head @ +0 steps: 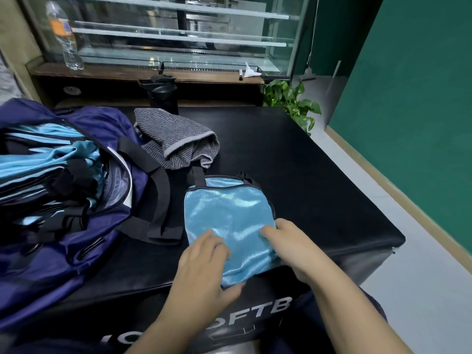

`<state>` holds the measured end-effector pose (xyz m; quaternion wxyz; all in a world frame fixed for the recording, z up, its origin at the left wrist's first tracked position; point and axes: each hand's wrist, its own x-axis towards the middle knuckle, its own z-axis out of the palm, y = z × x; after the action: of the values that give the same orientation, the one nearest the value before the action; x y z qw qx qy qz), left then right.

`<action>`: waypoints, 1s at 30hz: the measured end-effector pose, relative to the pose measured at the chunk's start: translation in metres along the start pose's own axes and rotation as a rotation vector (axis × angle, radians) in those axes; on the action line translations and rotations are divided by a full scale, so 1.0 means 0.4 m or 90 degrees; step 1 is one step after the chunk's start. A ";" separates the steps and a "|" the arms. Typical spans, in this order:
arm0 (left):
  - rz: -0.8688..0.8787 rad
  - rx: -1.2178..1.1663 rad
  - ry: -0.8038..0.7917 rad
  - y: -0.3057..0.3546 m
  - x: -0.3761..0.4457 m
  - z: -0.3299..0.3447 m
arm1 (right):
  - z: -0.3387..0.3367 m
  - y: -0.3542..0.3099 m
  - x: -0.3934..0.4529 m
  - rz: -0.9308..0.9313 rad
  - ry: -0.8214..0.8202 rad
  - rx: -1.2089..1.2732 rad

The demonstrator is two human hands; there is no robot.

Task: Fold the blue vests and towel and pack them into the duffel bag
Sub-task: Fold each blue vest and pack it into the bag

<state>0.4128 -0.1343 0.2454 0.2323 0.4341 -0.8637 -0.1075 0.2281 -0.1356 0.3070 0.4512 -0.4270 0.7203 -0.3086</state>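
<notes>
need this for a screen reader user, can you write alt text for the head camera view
Two bare hands, the left hand and right hand, press on a folded blue vest on a black table. To the left an open navy duffel bag already holds folded blue vests, and a grey striped towel lies crumpled behind.
</notes>
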 end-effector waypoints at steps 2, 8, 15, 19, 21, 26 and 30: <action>0.024 0.012 0.056 0.015 0.004 0.000 | 0.019 0.021 0.007 0.011 -0.003 0.073; 0.016 0.108 0.068 0.003 0.021 -0.022 | 0.018 0.040 0.004 -0.074 0.061 0.097; 0.020 0.144 0.075 -0.003 0.037 -0.031 | 0.022 0.042 -0.004 -0.060 0.041 -0.024; 0.085 0.184 0.069 -0.031 0.033 -0.038 | 0.013 0.051 0.003 -0.045 0.061 -0.044; 0.101 0.165 -0.001 -0.055 0.022 -0.027 | 0.002 0.046 0.014 -0.029 0.065 -0.004; 0.047 0.080 -0.120 -0.076 0.038 -0.037 | -0.058 0.036 0.111 -0.061 0.249 -0.157; 0.000 0.054 -0.120 -0.058 0.050 -0.029 | -0.068 0.011 0.176 -0.034 0.126 -0.347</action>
<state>0.4244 -0.1639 0.2526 0.1313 0.4314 -0.8855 -0.1116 0.1858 -0.1949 0.2871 0.2394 -0.5193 0.8055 -0.1556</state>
